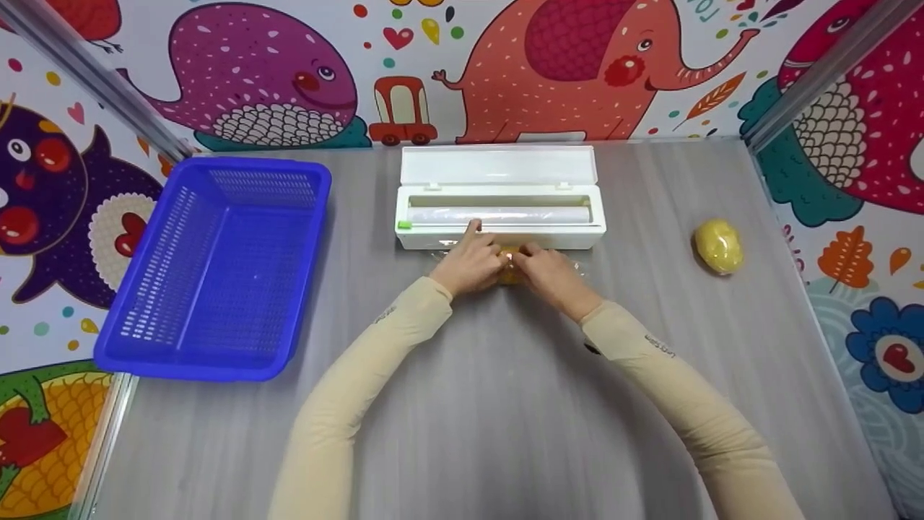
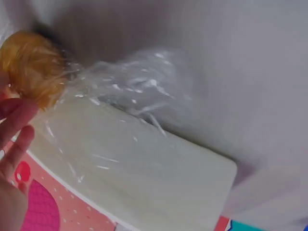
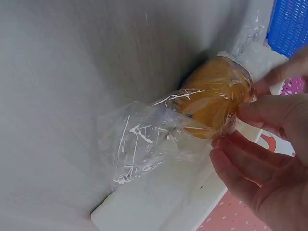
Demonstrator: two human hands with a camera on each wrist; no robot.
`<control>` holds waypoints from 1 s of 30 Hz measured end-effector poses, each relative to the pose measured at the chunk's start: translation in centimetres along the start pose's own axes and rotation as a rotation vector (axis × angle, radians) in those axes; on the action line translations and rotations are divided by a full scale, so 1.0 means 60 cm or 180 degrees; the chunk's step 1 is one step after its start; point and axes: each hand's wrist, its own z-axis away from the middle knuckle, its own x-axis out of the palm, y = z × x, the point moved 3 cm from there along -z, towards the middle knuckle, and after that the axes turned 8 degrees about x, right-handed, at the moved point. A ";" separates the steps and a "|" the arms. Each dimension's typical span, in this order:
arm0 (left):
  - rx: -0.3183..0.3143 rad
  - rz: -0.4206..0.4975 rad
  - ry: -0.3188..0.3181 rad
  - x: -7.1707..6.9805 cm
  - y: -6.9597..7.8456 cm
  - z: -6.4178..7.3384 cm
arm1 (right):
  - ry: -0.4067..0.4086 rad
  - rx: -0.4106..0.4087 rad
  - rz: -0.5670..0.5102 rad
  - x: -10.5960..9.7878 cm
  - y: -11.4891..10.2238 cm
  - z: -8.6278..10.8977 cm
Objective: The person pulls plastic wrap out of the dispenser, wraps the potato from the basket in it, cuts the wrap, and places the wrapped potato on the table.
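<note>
A round orange-coloured fruit (image 1: 510, 274), loosely wrapped in clear cling film (image 3: 137, 139), is at the front of the white film dispenser (image 1: 498, 238). The left hand (image 1: 469, 263) holds the left side of the wrapped fruit, one finger pointing up toward the dispenser. From the right, the right hand (image 1: 556, 280) pinches the film against the fruit with thumb and fingers. Loose film sticks out on both sides, seen in the left wrist view as a crumpled film end (image 2: 139, 86). The hands partly cover the fruit in the head view.
The dispenser's lid (image 1: 498, 166) stands open behind a film roll (image 1: 498, 214), with a green slider (image 1: 405, 225) at its left end. A blue plastic basket (image 1: 307, 289) stands at left. On the right lies a yellow film-wrapped oval item (image 1: 719, 247). Printed panels surround the grey table (image 1: 476, 419).
</note>
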 end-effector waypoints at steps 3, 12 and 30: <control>0.0111 -0.0151 -0.0037 -0.001 0.009 0.012 | -0.0003 -0.0007 -0.0094 0.001 0.008 -0.003; -0.0121 0.0326 -0.0108 0.007 0.008 0.044 | 0.0064 -0.0141 -0.0394 0.002 0.030 0.020; -0.0204 0.1103 0.0102 0.018 0.000 0.074 | -0.0205 0.0698 -0.2440 0.036 0.088 0.045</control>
